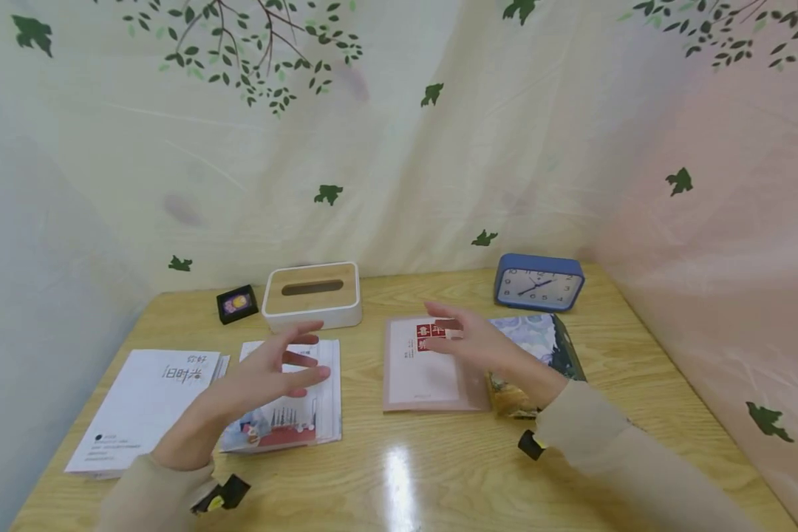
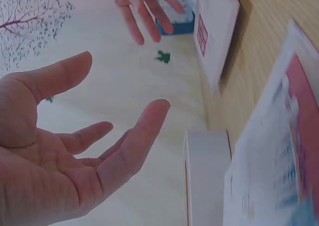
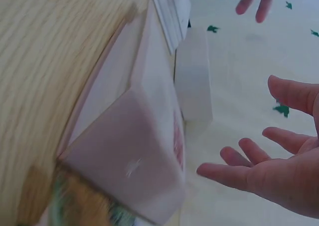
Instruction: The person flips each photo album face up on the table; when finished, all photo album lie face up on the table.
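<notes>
In the head view, the left hand [image 1: 259, 378] covers part of the illustrated booklet [image 1: 326, 417], the right hand [image 1: 475, 341] hides some red lettering on the pink book [image 1: 419, 384], and the right forearm and sleeve [image 1: 605, 428] cover part of the painted-cover book [image 1: 525, 330]. The small print on the white booklet [image 1: 153, 399] cannot be read. Both sleeves and the tabletop [image 1: 346, 491] run off the bottom edge. In the left wrist view, the illustrated booklet is blurred and cut off; in the right wrist view, the painted-cover book is. Both wrist views crop both hands.
</notes>
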Demonstrator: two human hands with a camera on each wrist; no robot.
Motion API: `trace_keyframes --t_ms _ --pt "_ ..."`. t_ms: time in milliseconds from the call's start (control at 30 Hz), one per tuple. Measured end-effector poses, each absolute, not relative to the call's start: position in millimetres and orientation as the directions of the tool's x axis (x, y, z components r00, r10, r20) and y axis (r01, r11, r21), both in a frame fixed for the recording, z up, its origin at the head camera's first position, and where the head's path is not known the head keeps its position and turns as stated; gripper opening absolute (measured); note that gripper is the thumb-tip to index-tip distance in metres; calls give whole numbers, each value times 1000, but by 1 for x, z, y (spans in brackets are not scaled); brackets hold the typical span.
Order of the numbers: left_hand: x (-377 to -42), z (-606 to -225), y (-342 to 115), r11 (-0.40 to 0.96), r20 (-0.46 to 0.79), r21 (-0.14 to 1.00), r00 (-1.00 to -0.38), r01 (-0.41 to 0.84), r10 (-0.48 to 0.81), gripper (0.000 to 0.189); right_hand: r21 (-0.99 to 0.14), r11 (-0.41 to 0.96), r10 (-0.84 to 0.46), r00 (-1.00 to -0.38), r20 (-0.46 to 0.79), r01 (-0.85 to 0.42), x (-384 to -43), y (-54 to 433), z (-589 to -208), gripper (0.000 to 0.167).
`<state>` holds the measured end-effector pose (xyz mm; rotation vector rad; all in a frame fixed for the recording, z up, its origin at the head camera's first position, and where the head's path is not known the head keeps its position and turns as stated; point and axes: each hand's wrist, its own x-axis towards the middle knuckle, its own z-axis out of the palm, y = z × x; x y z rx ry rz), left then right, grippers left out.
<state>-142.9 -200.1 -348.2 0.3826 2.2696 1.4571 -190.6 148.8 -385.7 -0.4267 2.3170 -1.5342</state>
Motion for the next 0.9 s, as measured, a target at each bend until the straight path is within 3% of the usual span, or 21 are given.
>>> trace_keyframes --t_ms 267,467,567,767,900 --pt "-149 -382 -150 362 -212 932 -862 -36 460 91 -899 437 -351 -923 -158 -12 -186 183 -404 78" --pt "-158 -417 -116 421 -218 907 -867 -10 449 95 -919 390 -356 -913 -198 48 -187 199 -412 83" --pt "-161 -426 -111 458 -235 889 -874 -16 425 97 -936 345 -388 -899 -204 64 -189 200 -416 83" --pt "-164 -433 -113 400 -280 912 -856 -95 434 97 -935 309 -390 -874 -289 172 -195 202 -422 79" --pt "-167 -435 -114 422 -271 904 -863 -75 427 98 -947 237 -441 -845 -304 217 -199 203 -424 76"
